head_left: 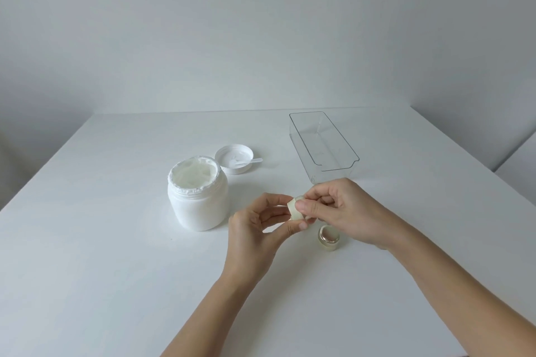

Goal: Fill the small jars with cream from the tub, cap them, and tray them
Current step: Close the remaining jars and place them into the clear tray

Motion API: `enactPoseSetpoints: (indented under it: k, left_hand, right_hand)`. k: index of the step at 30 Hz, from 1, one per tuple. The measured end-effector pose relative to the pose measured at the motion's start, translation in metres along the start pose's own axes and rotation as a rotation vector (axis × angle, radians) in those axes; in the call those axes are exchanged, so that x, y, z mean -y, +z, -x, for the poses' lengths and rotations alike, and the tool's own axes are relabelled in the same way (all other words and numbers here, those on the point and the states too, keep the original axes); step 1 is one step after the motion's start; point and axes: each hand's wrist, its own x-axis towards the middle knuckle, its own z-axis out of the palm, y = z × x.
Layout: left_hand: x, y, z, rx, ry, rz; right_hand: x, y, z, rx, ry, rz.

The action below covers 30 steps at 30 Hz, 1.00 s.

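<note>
Overhead, bare grey walls (261, 23) meet a white table (101, 255)

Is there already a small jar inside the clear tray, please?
No, the clear tray holds nothing; one small jar is held between both hands and a gold cap lies on the table.

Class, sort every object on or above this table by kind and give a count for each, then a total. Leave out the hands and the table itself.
Cream tubs: 1, open
Tub lids: 1, lying upturned
Small spatulas: 1, resting in the lid
Clear trays: 1
Small jars: 2, one held in both hands, one on the table
Total: 6
</note>
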Motion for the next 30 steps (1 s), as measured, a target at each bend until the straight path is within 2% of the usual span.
enactPoseSetpoints:
  k: [7, 12, 14, 17, 19, 24, 30]
  left_hand:
    - [0.001, 0.006, 0.001, -0.004, 0.068, -0.141]
    - [-0.005, 0.004, -0.011, 0.073, 0.16, -0.436]
    - [-0.008, 0.005, -0.016, 0.143, 0.141, -0.568]
    - [-0.008, 0.01, -0.022, 0.234, 0.076, -0.673]
    - [-0.007, 0.014, -0.024, 0.275, 0.064, -0.721]
    - [-0.002, 0.018, -0.026, 0.284, 0.099, -0.774]
    - [-0.001, 0.017, -0.027, 0.269, 0.103, -0.785]
  right_hand:
    - [-0.011, -0.008, 0.008, 0.004, 0.003, -0.087]
    - [-0.017, -0.041, 0.004, -0.162, -0.028, -0.121]
    - [-0.019, -0.062, -0.003, -0.27, -0.05, -0.032]
    - [-0.02, -0.092, -0.021, -0.375, -0.071, 0.287]
    - [-0.02, -0.105, -0.037, -0.328, -0.078, 0.467]
    - [-0.017, -0.111, -0.075, -0.078, -0.05, 0.814]
    - [-0.017, -0.099, -0.106, 0.045, -0.023, 1.11]
